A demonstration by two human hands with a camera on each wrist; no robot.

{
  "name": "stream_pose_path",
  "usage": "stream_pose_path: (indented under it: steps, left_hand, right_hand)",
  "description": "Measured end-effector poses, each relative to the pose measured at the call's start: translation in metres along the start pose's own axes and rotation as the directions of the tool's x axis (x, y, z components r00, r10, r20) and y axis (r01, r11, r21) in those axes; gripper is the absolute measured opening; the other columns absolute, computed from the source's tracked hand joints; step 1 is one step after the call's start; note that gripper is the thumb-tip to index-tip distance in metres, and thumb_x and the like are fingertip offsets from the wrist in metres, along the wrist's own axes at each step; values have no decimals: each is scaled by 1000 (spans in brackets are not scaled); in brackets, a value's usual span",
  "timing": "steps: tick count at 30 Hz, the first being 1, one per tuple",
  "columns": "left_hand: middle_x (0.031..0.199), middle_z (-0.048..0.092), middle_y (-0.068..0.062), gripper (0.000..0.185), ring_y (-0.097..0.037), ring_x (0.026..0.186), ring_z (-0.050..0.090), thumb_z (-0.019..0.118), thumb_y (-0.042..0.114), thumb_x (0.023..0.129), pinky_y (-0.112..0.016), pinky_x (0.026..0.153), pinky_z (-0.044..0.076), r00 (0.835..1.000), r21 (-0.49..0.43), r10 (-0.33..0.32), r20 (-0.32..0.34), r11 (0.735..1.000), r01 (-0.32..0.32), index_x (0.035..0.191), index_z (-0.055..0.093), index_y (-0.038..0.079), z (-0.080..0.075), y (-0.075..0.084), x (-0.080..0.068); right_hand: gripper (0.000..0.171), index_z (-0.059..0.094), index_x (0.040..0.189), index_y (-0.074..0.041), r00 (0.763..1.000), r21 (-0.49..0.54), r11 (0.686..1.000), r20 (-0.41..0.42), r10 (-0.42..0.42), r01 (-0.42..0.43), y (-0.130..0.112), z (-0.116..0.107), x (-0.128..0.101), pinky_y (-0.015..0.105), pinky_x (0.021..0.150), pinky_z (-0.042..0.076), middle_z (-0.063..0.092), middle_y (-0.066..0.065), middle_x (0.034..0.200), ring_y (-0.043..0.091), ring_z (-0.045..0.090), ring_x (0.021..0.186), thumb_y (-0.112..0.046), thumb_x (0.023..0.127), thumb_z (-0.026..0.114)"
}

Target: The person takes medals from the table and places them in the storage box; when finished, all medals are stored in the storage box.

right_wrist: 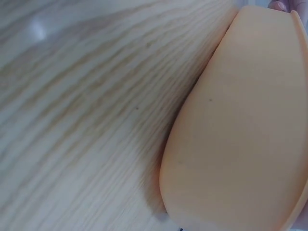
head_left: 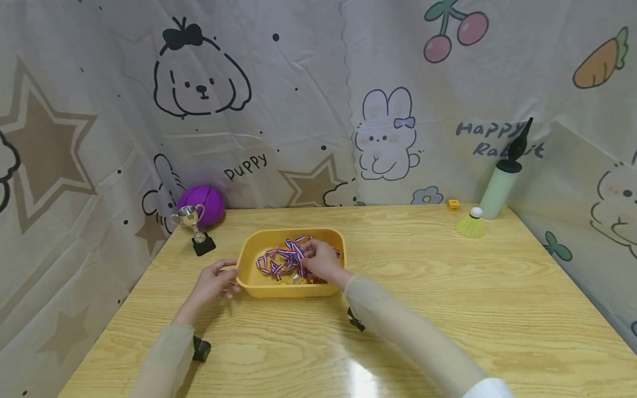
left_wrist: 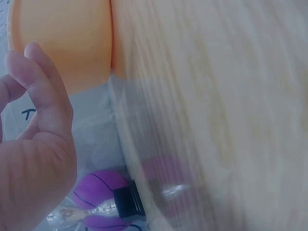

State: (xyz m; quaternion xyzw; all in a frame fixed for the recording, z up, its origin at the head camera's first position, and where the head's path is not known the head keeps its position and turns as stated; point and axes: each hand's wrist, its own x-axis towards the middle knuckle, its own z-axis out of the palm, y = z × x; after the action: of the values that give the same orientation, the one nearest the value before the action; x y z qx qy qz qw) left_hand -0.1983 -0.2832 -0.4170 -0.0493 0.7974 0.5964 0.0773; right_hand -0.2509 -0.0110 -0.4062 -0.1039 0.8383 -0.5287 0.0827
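Honestly worried: my right hand [head_left: 322, 260] pinches the tangled striped medal ribbons [head_left: 278, 258] inside the yellow plastic tub [head_left: 249, 284], left hand [head_left: 215, 279] fingers relaxed at its rim, so one tug could drag everything out.

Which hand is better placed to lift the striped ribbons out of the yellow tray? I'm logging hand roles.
Right. The right hand is already inside the yellow tray, its fingers on the striped ribbons. The left hand only rests at the tray's outer left rim, likely steadying it.
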Motion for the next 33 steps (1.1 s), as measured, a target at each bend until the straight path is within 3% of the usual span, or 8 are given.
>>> stream_pose_path:
  steps: [5,15,24,33]
  left_hand:
    - [74,61,7,48,-5,62,63,51,13,97,-19,52,52,1000,4,-13,-10,1000,13,139,39,-5,0,-1,1]
    - [74,61,7,49,-5,62,63,52,14,97,-19,52,52,1000,1,-6,-6,1000,6,140,38,-5,-1,-1,1]
    - [73,61,7,49,-5,62,63,51,13,97,-19,52,52,1000,2,-4,-1,1000,4,140,37,-6,0,0,0]
    - [73,63,6,49,-6,63,63,52,14,97,-20,53,52,1000,17,6,-1,1000,-6,139,37,-6,1,-1,0]
  right_hand:
    - [25,63,108,-2,1000,17,1000,0,3,-3,1,1,0,21,56,49,62,9,92,13,55,76,1,83,68]
    - [34,61,110,-1,1000,91,995,12,27,-28,0,-1,-1,35,61,59,63,12,96,16,61,72,3,79,73]
    - [43,57,117,3,999,158,987,41,32,-38,-1,-16,-2,38,62,60,62,20,107,21,63,73,1,78,74]
    - [49,56,122,2,997,154,987,71,26,-37,-1,-32,-10,42,66,60,60,22,113,24,65,74,0,77,74]
